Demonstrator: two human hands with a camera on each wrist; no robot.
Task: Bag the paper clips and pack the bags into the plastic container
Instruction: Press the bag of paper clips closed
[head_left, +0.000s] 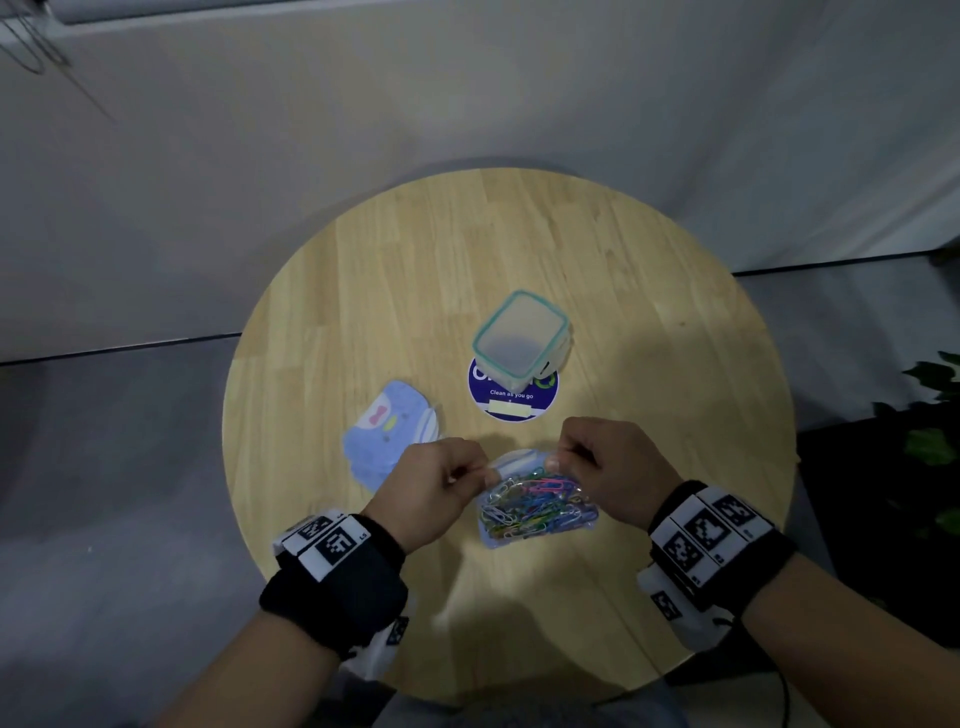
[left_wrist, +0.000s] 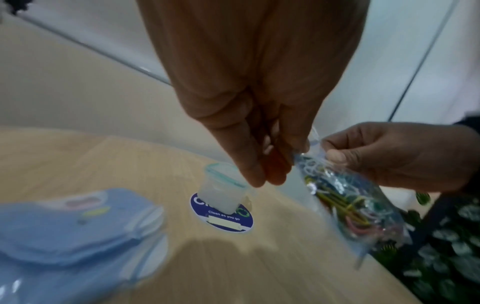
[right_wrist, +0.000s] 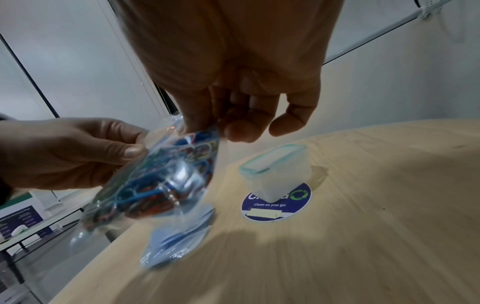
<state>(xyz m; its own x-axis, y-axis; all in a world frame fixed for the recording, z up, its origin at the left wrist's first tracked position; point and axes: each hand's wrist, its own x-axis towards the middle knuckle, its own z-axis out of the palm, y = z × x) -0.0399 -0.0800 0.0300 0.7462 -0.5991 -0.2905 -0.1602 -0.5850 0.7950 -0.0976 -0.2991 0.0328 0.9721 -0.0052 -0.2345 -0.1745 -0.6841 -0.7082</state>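
Grey walls and a grey floor surround the round wooden desk (head_left: 623, 260), which carries everything in view. Both hands are raised over its near part, holding a clear bag (head_left: 537, 499) full of coloured paper clips (head_left: 540, 506) between them. The left hand (head_left: 431, 491) pinches the bag's top edge at one corner between thumb and fingertips, its other fingers curled in; the right hand (head_left: 610, 467) pinches the same top edge at the other corner in the same way. In the wrist views the bag hangs down from these two grips, clear of the desk, with the clips bunched in its lower part. Beyond the right hand, well apart from it, an open plastic container (head_left: 522, 338) with a teal rim stands upright on a round blue sticker (head_left: 511, 402) that reads "Clean as you go". Just beyond the left hand lies a flat stack of blue bags (head_left: 392, 431) printed with a cartoon figure. Black wrist bands (head_left: 337, 577) with square coded markers wrap both forearms.
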